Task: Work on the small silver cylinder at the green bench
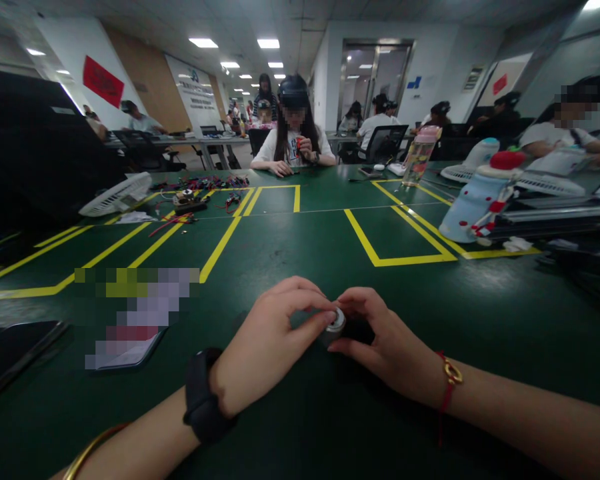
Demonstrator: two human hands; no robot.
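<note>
A small silver-grey round part [335, 321], like a short cylinder with a dark opening on top, is between my two hands just above or on the green table [280, 247]. The thumb and forefinger of my left hand [283, 323] pinch its near upper side. My right hand [375, 327] curls around its right side, thumb below and fingers above. Fingers cover part of it, so its exact kind cannot be made out. A black band sits on my left wrist, and a red cord with a gold ring is on my right wrist.
At left lie a phone with a blurred screen [145, 320] and a dark phone [17, 353]. Wires and small parts [190, 200] lie farther back near a white fan [117, 193]. A blue bottle [464, 203] stands at right. Across the table sits a person [294, 133].
</note>
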